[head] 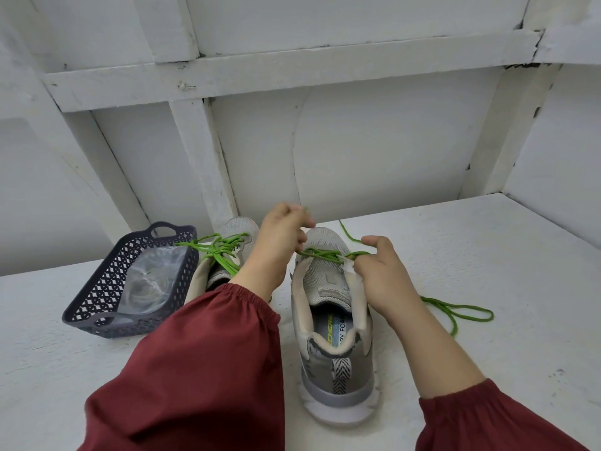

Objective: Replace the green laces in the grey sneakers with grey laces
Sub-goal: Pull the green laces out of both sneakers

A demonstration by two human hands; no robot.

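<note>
Two grey sneakers stand heel toward me on a white surface. The right sneaker (331, 320) has its green lace (325, 254) partly loosened. One end of that lace trails over the surface in a loop (461, 314) to the right. My left hand (283, 239) pinches a strand of this lace above the toe. My right hand (380, 271) grips the eyelet edge of the shoe and pinches the lace there. The left sneaker (234, 249), partly hidden by my left forearm, still carries its tied green lace (218, 249).
A dark perforated plastic basket (97, 288) stands left of the shoes and holds a clear bag (153, 281) with pale laces coiled inside. White wooden framing rises behind the shoes. The white surface extends to the right and toward me.
</note>
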